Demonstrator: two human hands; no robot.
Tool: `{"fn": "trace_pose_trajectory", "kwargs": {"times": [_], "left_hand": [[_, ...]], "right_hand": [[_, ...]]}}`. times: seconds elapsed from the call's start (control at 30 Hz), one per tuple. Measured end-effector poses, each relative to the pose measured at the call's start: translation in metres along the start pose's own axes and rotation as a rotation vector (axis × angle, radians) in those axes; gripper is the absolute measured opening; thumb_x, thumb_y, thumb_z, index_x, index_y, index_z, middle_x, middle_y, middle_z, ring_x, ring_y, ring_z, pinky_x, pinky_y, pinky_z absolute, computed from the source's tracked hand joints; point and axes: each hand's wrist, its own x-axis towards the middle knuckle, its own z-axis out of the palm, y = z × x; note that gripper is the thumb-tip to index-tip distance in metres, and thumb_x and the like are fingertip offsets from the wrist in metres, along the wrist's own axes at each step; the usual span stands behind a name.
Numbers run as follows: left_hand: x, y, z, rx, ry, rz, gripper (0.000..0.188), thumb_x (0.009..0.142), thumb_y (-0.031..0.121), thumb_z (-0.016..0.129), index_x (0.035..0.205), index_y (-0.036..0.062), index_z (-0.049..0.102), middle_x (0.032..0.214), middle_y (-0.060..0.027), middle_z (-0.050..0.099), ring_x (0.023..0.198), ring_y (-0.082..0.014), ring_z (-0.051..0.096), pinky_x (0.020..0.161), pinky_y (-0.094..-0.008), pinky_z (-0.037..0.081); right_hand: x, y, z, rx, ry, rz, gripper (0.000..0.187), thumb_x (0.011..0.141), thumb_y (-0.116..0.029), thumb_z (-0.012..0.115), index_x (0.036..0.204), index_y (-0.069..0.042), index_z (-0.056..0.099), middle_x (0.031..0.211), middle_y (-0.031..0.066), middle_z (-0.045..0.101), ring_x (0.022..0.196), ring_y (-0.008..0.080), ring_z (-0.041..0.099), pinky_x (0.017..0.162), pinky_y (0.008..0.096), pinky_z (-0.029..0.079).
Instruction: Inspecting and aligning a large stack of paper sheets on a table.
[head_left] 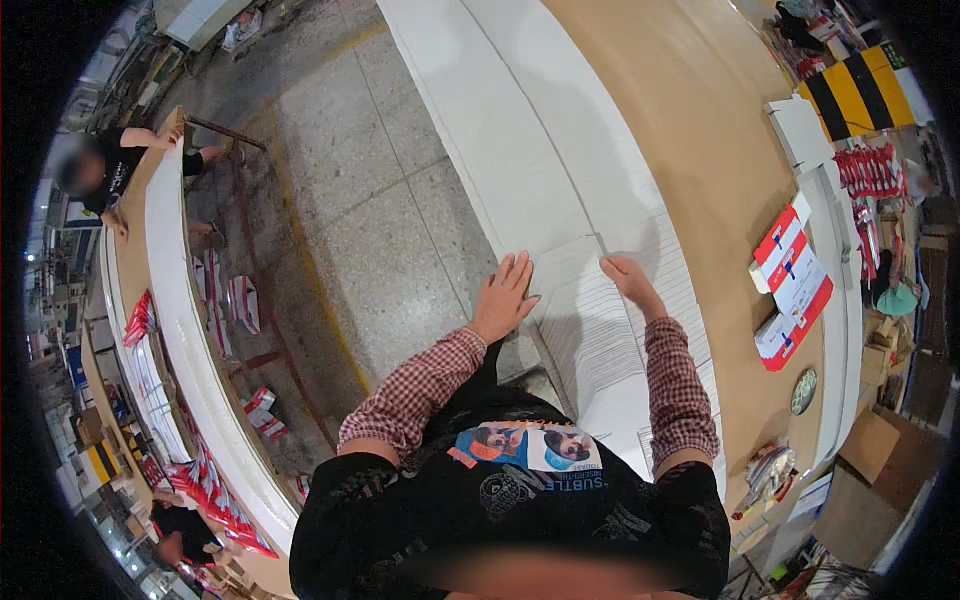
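Red-and-white packages (797,292) lie near a round patterned object (804,391).

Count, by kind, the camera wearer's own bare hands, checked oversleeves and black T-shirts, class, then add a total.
Bare hands (left hand, right hand), both at the white sheets: 2
Checked oversleeves: 2
Black T-shirt: 1
Total: 5

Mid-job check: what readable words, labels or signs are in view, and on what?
Wearer's black shirt: lettering beside pictures; wording not copied.
Red-and-white packages: print too small to read.
Upper-left co-worker's black shirt: pale print, too blurred to read.
White sheets: no lettering I can make out.
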Motion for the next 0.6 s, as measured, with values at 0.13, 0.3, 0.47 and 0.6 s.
{"fn": "trace_pose_trajectory", "kwargs": {"times": [0.13,0.3,0.47,0.6], "left_hand": [[-0.001,-0.006,-0.004,0.059,-0.007,0.026,0.060,0.085,0.036,0.051,0.132,0.0038,0.033,0.143,-0.0085,0.023,0.128,-0.0279,0.025,0.091,-0.0441,0.035],[-0.002,-0.003,-0.004,0.064,-0.023,0.021,0.061,0.085,0.036,0.051,0.133,0.0041,0.032,0.143,-0.0077,0.022,0.129,-0.0275,0.023,0.092,-0.0452,0.036],[-0.002,-0.003,-0.009,0.000,-0.088,-0.013,0.065,0.082,0.032,0.055,0.135,0.0043,0.028,0.144,-0.0085,0.020,0.129,-0.0293,0.022,0.094,-0.0464,0.032],[-0.001,-0.006,-0.010,-0.022,-0.075,-0.007,0.066,0.082,0.032,0.055,0.135,0.0051,0.028,0.144,-0.0084,0.020,0.129,-0.0290,0.022,0.095,-0.0464,0.032]], "right_hand": [[-0.005,0.000,0.026,-0.041,0.285,-0.037,0.036,0.087,-0.031,0.050,0.071,0.002,0.049,0.062,0.0156,0.045,0.058,0.0242,0.046,0.056,0.0357,0.036],[0.000,0.004,0.036,-0.166,0.439,0.094,0.036,0.086,-0.032,0.050,0.069,0.000,0.050,0.062,0.0170,0.049,0.059,0.0317,0.048,0.055,0.0389,0.037],[-0.001,-0.013,0.046,-0.254,0.525,0.157,0.037,0.086,-0.033,0.050,0.067,-0.002,0.050,0.061,0.0169,0.050,0.059,0.0334,0.049,0.054,0.0410,0.036],[-0.002,-0.025,0.051,-0.357,0.572,0.198,0.037,0.087,-0.033,0.048,0.067,-0.003,0.050,0.062,0.0169,0.051,0.060,0.0346,0.051,0.055,0.0420,0.037]]}}
